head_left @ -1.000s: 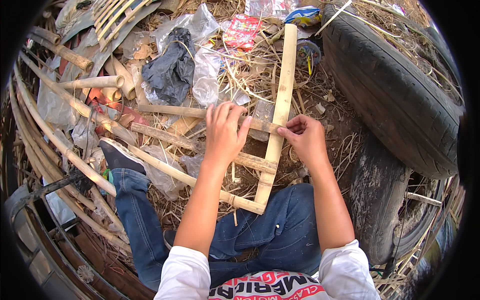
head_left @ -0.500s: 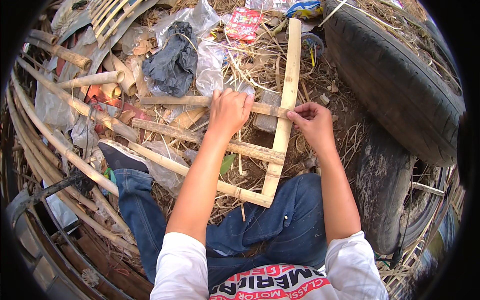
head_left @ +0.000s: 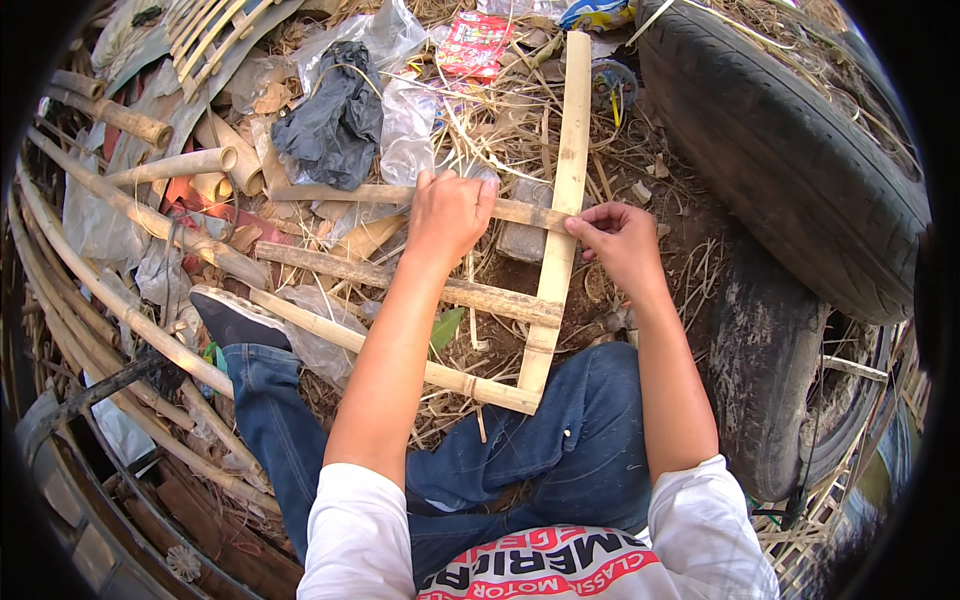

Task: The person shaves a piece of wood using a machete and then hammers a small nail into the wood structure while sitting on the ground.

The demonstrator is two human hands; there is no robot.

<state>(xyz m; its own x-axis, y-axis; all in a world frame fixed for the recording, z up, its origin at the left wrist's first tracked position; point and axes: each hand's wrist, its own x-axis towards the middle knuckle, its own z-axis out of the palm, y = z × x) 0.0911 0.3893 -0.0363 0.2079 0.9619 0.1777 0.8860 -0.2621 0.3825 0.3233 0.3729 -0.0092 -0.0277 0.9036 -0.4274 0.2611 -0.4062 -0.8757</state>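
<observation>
My left hand (head_left: 449, 217) is closed around a bamboo slat (head_left: 525, 213) that runs left to right. At its right end this slat crosses a long, upright bamboo strip (head_left: 572, 130). There my right hand (head_left: 617, 236) pinches the end of the slat, thumb and fingertips at the crossing. Closer to me a second bamboo slat (head_left: 495, 300) meets the same strip. A third bamboo slat (head_left: 485, 387) joins its near end, beside my knee. What fastens these crossings does not show.
At the right lean two worn tyres (head_left: 790, 150). Bamboo poles (head_left: 130, 310) lie along the left side. A black plastic bag (head_left: 335, 120), clear plastic sheets and a red wrapper (head_left: 475, 45) litter the straw-covered ground. Beneath the held slat sits a grey block (head_left: 521, 238).
The whole scene has shifted slightly left in the picture. Both hands keep their grip on the same slat, and the bamboo pieces hold the same arrangement.
</observation>
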